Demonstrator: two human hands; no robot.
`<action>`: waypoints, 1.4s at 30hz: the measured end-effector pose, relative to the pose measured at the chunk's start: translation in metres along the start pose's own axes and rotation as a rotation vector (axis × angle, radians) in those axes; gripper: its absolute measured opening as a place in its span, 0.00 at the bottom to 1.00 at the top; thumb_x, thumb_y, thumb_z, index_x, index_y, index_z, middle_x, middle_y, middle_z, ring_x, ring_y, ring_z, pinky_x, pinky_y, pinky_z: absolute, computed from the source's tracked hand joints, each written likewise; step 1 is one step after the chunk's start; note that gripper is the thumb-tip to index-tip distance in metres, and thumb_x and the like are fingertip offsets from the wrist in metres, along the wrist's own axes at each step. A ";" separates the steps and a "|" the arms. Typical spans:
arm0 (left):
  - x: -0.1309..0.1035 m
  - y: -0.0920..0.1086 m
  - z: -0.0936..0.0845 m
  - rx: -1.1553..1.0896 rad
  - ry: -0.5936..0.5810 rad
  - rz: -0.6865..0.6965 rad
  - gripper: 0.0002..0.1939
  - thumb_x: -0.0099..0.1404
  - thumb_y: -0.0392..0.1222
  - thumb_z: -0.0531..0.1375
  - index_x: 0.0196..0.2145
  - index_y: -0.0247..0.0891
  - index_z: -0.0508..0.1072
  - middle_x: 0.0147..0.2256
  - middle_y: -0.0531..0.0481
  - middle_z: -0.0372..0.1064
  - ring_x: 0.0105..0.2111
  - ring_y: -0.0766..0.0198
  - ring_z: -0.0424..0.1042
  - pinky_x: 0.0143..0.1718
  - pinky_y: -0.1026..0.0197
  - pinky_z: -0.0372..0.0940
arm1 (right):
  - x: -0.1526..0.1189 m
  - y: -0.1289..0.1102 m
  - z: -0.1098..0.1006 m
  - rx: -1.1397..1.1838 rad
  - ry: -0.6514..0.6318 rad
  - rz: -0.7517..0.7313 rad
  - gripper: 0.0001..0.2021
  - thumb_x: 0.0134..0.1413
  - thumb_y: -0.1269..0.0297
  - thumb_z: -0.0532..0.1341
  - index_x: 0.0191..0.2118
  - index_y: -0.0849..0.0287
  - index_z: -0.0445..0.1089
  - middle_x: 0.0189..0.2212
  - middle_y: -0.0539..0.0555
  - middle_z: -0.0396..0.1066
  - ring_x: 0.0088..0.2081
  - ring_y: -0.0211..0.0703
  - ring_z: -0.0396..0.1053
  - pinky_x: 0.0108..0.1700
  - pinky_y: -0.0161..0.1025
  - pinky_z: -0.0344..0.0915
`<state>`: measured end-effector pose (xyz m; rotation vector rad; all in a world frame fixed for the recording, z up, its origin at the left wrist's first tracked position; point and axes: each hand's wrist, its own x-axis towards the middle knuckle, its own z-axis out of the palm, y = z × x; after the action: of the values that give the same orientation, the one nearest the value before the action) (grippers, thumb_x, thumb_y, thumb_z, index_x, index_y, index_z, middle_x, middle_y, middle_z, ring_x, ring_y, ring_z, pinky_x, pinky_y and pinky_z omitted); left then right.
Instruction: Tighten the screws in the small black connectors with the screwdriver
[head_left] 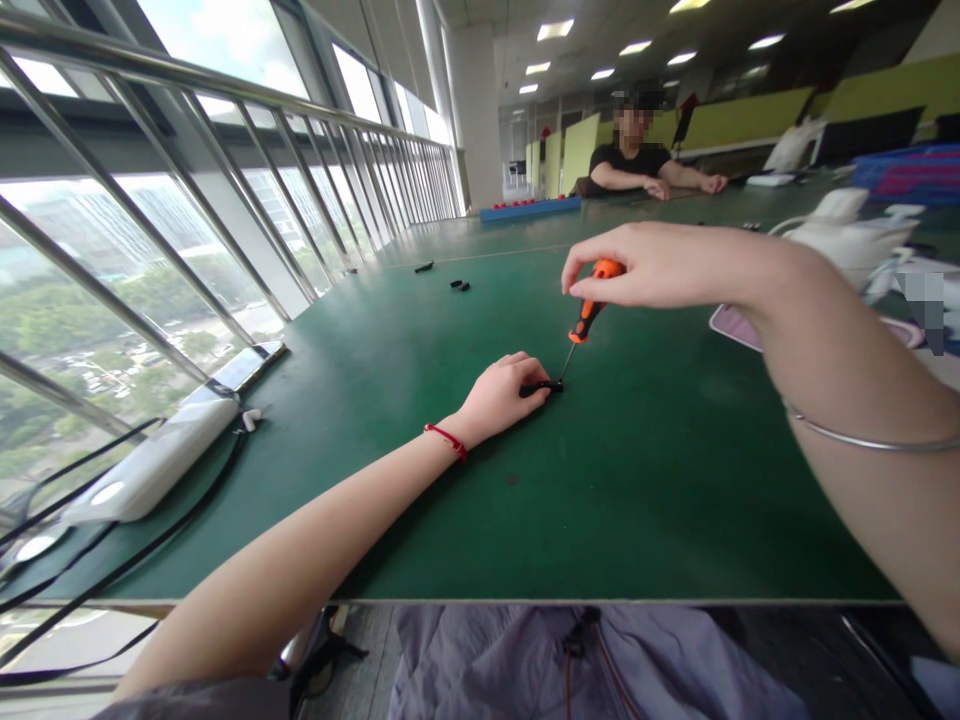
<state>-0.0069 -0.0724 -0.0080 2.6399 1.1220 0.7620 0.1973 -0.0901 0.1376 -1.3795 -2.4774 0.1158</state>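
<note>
My right hand (637, 265) is closed around the top of an orange and black screwdriver (587, 318). The screwdriver leans, its thin metal shaft running down to the end of a small black part (553, 386). Low on the table, my left hand (506, 395) pinches that black part between thumb and fingers, and its left portion is hidden by the fingers. The exact kind of the part and the spot under the screwdriver tip are too small to make out.
Several small black pieces (459, 286) lie farther back on the green table (420, 510). At left are a white power bank (161, 460) and cables beside a metal railing (262, 115). A blue strip with red knobs (531, 208) and a seated person (630, 160) are across the table. White bags (847, 235) lie right.
</note>
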 end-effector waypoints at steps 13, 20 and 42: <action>0.000 -0.001 0.001 -0.007 0.006 0.007 0.06 0.60 0.41 0.57 0.34 0.38 0.71 0.33 0.50 0.66 0.34 0.63 0.66 0.35 0.61 0.63 | -0.001 -0.006 -0.003 -0.016 -0.030 0.053 0.14 0.50 0.54 0.57 0.39 0.55 0.70 0.24 0.50 0.67 0.22 0.37 0.60 0.27 0.37 0.52; 0.000 0.000 0.000 0.000 -0.005 0.000 0.06 0.60 0.41 0.56 0.34 0.37 0.71 0.33 0.50 0.66 0.34 0.63 0.66 0.35 0.61 0.63 | -0.002 -0.006 -0.001 -0.026 0.017 0.053 0.19 0.50 0.53 0.57 0.48 0.53 0.67 0.27 0.52 0.69 0.24 0.40 0.62 0.28 0.37 0.53; 0.000 -0.001 0.000 0.001 -0.007 -0.004 0.06 0.60 0.40 0.56 0.34 0.37 0.71 0.33 0.50 0.66 0.34 0.62 0.66 0.36 0.61 0.63 | -0.002 -0.006 -0.003 -0.029 -0.033 0.084 0.17 0.51 0.47 0.55 0.36 0.54 0.71 0.22 0.50 0.65 0.23 0.39 0.60 0.27 0.38 0.51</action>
<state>-0.0069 -0.0717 -0.0084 2.6385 1.1262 0.7509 0.1942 -0.0951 0.1411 -1.5053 -2.4576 0.1230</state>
